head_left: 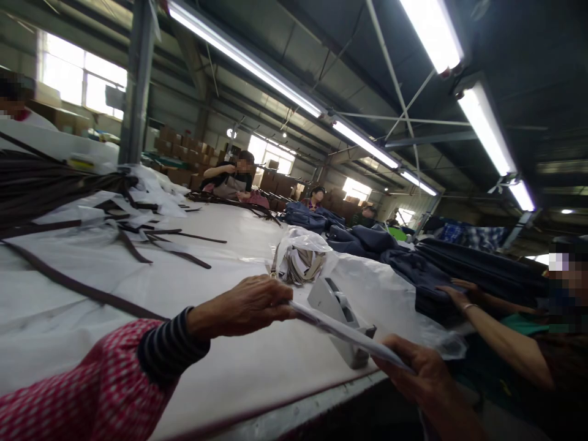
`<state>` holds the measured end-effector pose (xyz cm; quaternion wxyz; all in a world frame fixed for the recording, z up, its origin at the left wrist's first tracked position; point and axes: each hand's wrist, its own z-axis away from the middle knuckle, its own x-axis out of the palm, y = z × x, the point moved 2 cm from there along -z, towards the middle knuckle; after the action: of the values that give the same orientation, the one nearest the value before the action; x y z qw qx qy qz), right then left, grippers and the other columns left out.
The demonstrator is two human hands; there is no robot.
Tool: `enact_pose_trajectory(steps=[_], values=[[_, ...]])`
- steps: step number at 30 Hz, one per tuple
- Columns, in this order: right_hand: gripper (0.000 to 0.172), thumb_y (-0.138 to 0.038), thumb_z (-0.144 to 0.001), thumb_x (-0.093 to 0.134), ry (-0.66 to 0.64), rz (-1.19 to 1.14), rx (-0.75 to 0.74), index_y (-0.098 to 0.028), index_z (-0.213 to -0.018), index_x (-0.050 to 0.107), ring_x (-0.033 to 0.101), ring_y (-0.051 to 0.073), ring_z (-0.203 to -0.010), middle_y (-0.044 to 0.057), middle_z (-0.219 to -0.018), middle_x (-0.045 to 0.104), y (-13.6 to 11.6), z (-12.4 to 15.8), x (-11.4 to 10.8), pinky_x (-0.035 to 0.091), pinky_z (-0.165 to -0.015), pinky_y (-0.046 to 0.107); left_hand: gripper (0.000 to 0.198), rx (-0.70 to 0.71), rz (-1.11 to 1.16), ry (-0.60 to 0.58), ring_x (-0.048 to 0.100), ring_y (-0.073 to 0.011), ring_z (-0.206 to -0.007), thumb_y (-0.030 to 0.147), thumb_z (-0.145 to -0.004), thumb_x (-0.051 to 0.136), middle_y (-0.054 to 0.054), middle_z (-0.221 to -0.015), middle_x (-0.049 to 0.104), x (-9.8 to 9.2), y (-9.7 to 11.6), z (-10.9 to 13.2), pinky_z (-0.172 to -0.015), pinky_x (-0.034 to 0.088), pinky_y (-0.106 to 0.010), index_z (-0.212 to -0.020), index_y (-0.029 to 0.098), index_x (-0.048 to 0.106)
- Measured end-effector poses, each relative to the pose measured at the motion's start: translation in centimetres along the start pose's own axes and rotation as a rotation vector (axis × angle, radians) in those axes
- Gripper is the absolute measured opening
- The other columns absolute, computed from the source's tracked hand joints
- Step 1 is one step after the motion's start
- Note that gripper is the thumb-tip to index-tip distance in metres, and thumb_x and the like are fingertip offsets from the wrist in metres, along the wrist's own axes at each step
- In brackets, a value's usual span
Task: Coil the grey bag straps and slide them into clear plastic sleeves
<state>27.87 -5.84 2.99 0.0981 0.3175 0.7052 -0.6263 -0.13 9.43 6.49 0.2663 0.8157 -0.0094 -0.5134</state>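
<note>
A pale, narrow strip (340, 327), perhaps folded cloth or plastic, stretches between my two hands above the table. My left hand (248, 306), below a striped cuff and a red checked sleeve, pinches its left end. At the other end my right hand (422, 373) is closed on it, with the fingers partly blurred. Just behind the strip stands a grey tape dispenser (333, 300) near the table edge. Beyond that lies a coiled bundle of beige straps (301, 266), partly wrapped in clear plastic.
Dark straps (68, 285) trail over the white-covered table (220, 386) at left. Dark blue fabric (413, 263) is heaped along the right side. Close by on the right, a co-worker's hands (459, 297) rest on it. Other people work farther back.
</note>
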Motion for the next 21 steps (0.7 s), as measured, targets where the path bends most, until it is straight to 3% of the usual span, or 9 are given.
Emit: enact_pose_trajectory(steps=[6, 11, 16, 18, 21], values=[[0.052, -0.07, -0.071, 0.074, 0.003, -0.002, 0.043, -0.019, -0.066, 0.066, 0.023, 0.008, -0.049, -0.006, -0.053, 0.029, -0.3, 0.0, -1.5, 0.012, -0.046, 0.024, 0.032, 0.041, 0.149, -0.122, 0.053, -0.0117, -0.066, 0.037, -0.103, 0.053, 0.005, -0.068, 0.055, -0.7, 1.9, 0.4, -0.061, 0.033, -0.024, -0.077, 0.019, 0.058], [0.053, -0.071, -0.074, 0.071, 0.019, 0.006, 0.054, -0.019, -0.068, 0.066, 0.022, 0.009, -0.049, -0.007, -0.05, 0.026, 0.5, 0.4, -1.0, 0.017, -0.046, 0.024, 0.031, 0.063, 0.012, 0.045, 0.051, -0.0111, -0.067, 0.035, -0.104, 0.052, 0.005, -0.069, 0.056, -0.6, 2.5, 0.3, -0.065, 0.031, -0.026, -0.077, 0.019, 0.057], [0.057, -0.074, -0.083, 0.06, 0.024, 0.012, -0.003, -0.019, -0.072, 0.06, 0.027, 0.01, -0.05, -0.007, -0.051, 0.031, 0.2, 1.4, 0.8, 0.024, -0.049, 0.025, 0.033, 0.024, 0.06, 0.182, 0.048, -0.011, -0.065, 0.036, -0.103, 0.052, 0.004, -0.068, 0.054, -1.0, 2.7, 0.3, -0.063, 0.032, -0.025, -0.076, 0.019, 0.055], [0.055, -0.072, -0.086, 0.058, 0.018, -0.027, -0.027, -0.019, -0.076, 0.059, 0.032, 0.01, -0.052, -0.006, -0.055, 0.036, -0.5, 1.5, 0.6, 0.025, -0.05, 0.024, 0.032, -0.002, 0.197, 0.127, 0.051, -0.0117, -0.066, 0.038, -0.102, 0.052, 0.003, -0.069, 0.057, -0.8, 2.4, 0.4, -0.063, 0.035, -0.024, -0.079, 0.018, 0.059], [0.046, -0.064, -0.083, 0.069, -0.028, -0.169, -0.007, -0.02, -0.092, 0.059, 0.029, 0.008, -0.049, -0.005, -0.065, 0.047, -1.0, 0.6, -0.7, 0.019, -0.047, 0.023, 0.029, -0.044, 0.57, -0.075, 0.054, -0.0123, -0.063, 0.041, -0.098, 0.058, 0.001, -0.068, 0.059, 0.1, 1.8, 0.6, -0.059, 0.039, -0.022, -0.084, 0.016, 0.065]])
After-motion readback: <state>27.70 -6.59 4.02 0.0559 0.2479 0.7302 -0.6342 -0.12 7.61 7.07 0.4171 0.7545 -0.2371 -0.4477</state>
